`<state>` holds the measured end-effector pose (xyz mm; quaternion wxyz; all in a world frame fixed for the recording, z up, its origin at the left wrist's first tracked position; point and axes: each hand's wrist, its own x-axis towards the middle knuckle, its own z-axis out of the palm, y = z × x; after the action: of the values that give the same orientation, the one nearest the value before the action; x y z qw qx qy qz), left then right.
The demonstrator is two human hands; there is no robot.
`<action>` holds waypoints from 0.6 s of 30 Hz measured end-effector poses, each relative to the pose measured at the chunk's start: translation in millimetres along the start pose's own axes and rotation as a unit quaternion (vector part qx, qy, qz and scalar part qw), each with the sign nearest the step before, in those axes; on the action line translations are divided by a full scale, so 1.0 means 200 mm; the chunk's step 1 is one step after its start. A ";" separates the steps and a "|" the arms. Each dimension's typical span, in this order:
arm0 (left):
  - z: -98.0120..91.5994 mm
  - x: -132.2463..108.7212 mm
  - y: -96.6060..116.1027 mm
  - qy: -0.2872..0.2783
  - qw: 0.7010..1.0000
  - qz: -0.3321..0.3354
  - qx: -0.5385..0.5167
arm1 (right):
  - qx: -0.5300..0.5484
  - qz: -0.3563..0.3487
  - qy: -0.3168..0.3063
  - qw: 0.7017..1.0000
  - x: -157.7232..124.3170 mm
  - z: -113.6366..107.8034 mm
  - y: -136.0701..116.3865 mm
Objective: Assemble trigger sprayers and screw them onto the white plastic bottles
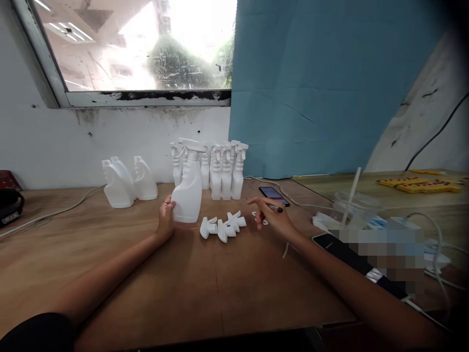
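Observation:
My left hand (166, 218) grips the lower side of a white spray bottle (188, 188) with its trigger head on, standing upright on the wooden table (146, 283). My right hand (271, 215) hovers to the right with fingers curled round a thin dark pen (275, 208). Between my hands lie several loose white trigger heads (222, 227). A small white piece (256, 215) lies just under my right fingers.
Several finished spray bottles (223, 168) stand at the back by the wall. Three capless white bottles (126, 183) stand to the left. A phone (273, 194) lies behind my right hand; a plastic cup with straw (350, 200), cables and another phone (340, 247) crowd the right.

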<state>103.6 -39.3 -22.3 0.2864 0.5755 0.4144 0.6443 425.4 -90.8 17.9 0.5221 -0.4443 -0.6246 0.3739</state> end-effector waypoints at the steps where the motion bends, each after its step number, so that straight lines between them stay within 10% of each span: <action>1: 0.02 -0.04 0.03 -0.010 1.000 -0.003 -0.016 | 0.017 -0.008 -0.010 1.000 -0.01 0.01 -0.01; 12: 0.19 -0.34 0.38 -0.286 0.917 -0.238 -0.143 | 0.222 0.036 -0.050 0.973 -0.04 0.02 -0.06; 18: 0.17 -0.33 0.41 -0.305 0.949 -0.070 0.030 | 0.200 0.041 0.027 0.978 -0.04 0.04 -0.11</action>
<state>157.6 -128.4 15.4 0.4262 0.7227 0.3652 0.4034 414.5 -105.7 34.7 0.6016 -0.3654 -0.5042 0.5003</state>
